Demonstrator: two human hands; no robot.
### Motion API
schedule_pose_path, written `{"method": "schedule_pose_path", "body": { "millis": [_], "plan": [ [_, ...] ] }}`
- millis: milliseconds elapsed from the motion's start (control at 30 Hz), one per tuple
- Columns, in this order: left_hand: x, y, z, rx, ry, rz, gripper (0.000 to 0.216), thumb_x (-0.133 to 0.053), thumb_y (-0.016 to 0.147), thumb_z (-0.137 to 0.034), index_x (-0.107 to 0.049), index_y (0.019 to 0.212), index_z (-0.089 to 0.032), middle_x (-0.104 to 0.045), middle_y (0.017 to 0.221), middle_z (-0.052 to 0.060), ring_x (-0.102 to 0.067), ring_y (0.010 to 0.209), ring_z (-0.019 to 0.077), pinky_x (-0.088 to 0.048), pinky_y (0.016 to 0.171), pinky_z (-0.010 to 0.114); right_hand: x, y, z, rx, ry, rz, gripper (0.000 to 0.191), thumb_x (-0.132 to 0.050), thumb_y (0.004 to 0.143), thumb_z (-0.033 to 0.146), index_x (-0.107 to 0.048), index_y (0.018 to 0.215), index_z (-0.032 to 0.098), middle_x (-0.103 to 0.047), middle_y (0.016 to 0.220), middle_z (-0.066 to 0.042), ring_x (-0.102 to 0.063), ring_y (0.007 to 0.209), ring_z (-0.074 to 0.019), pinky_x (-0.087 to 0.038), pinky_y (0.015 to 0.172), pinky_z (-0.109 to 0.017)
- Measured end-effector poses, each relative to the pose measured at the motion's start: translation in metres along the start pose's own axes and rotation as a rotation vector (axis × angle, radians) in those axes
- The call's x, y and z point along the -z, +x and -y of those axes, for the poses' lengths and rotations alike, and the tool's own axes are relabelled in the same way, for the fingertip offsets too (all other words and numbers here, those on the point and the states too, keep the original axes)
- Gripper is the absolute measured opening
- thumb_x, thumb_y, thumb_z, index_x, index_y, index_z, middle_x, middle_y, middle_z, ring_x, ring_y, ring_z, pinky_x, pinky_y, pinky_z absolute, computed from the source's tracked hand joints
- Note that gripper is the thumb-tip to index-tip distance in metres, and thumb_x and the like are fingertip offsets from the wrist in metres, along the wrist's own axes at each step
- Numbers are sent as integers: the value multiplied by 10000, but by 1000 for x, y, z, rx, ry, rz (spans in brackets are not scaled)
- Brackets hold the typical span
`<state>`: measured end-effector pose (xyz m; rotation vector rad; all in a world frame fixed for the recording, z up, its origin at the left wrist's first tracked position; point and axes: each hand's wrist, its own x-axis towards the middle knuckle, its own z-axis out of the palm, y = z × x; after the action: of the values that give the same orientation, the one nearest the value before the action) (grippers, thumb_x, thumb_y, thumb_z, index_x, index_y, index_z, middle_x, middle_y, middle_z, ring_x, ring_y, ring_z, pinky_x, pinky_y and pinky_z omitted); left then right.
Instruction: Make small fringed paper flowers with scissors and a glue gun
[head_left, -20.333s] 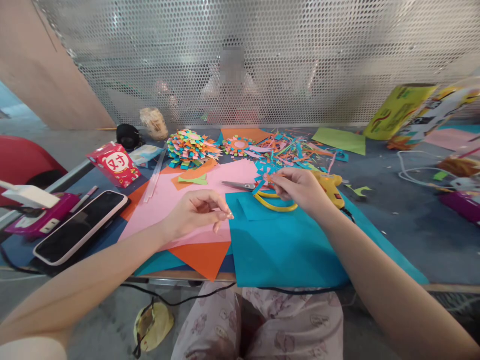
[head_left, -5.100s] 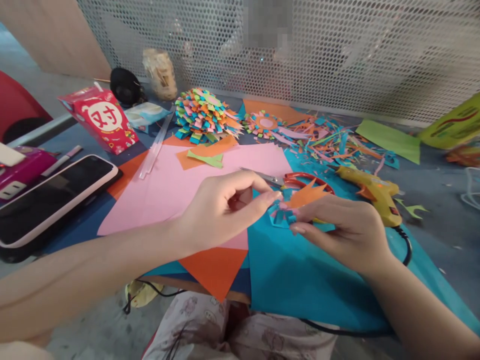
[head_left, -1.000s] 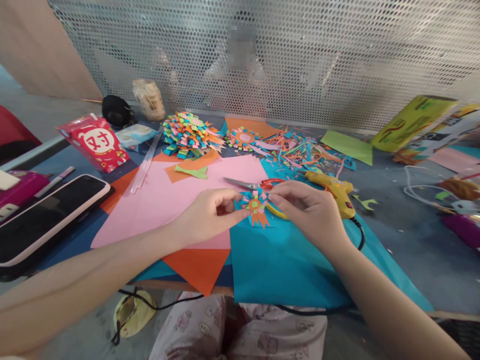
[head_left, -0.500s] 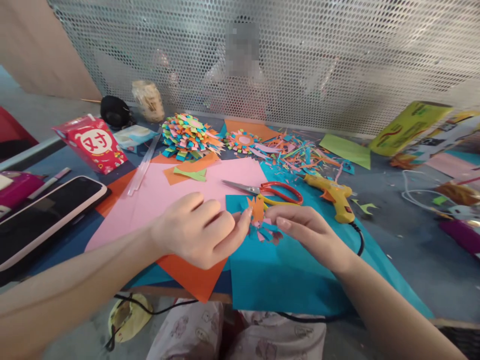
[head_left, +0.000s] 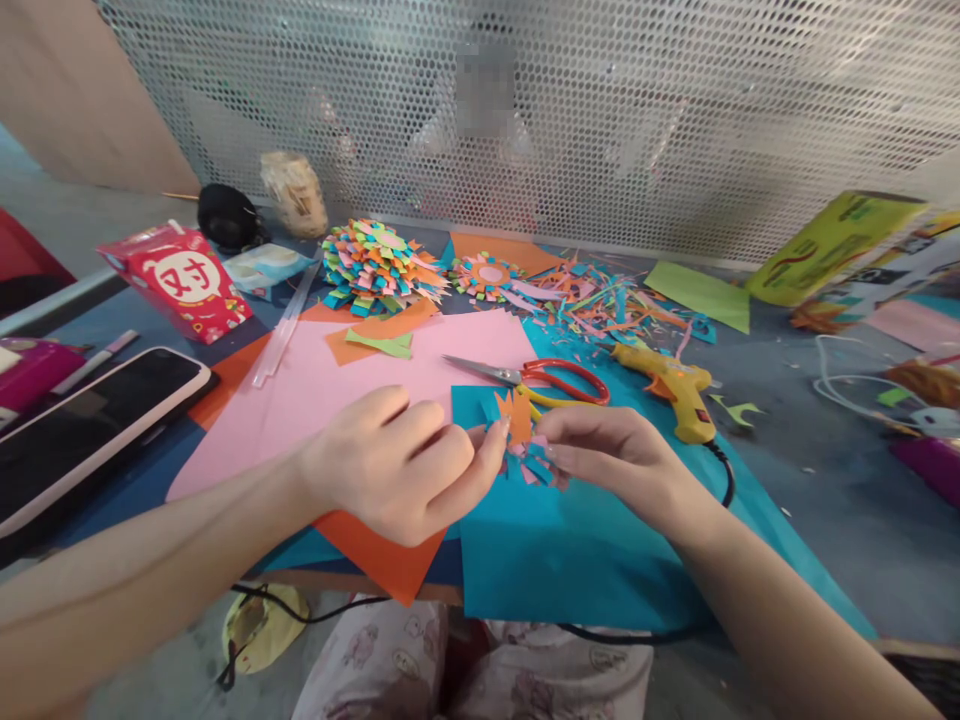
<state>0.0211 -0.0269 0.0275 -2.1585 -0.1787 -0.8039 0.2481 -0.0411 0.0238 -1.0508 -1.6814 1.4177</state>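
Note:
Between my two hands is a small fringed paper flower (head_left: 531,462) in orange, pink and blue, held above the blue paper (head_left: 570,560). My left hand (head_left: 409,465) is closed, its thumb and forefinger pinching the flower's orange strip on the left. From the right, the fingertips of my right hand (head_left: 622,460) pinch the flower's edge. Just behind the flower lie scissors (head_left: 562,384) with red and yellow handles, blades pointing left. To the right of them a yellow glue gun (head_left: 675,390) rests on its side. The flower's underside is hidden by my fingers.
A large fringed paper flower (head_left: 379,265), a smaller one (head_left: 489,273) and paper scraps (head_left: 600,300) lie at the back. Pink paper (head_left: 300,430), a phone (head_left: 105,440) and a red snack bag (head_left: 180,280) are leftward. Behind stands a perforated metal panel (head_left: 675,120).
My right hand's fingers have shifted slightly on the flower's right edge, and the flower has turned a little. My left hand keeps nearly the same place. The view has moved slightly.

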Motion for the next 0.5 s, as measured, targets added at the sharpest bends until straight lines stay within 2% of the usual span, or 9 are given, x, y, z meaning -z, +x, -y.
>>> {"method": "schedule_pose_path", "body": {
  "millis": [267, 500],
  "plan": [
    [-1, 0, 0, 3, -3, -4, 168, -655, 789, -100, -736, 933, -132, -519, 551, -37, -438, 457, 86, -337, 390, 256, 0, 1, 0, -19, 55, 11, 153, -701, 736, 265, -624, 655, 160, -589, 580, 10, -533, 518, -90, -446, 492, -198],
    [-6, -8, -5, 23, -5, -18, 219, -645, 789, -102, -710, 997, -115, -498, 591, -31, -429, 502, 99, -317, 421, 274, 1, 3, -3, -39, 85, 23, 173, -717, 733, 284, -626, 660, 155, -589, 577, 8, -516, 508, -89, -429, 488, -209]
  ]
}}
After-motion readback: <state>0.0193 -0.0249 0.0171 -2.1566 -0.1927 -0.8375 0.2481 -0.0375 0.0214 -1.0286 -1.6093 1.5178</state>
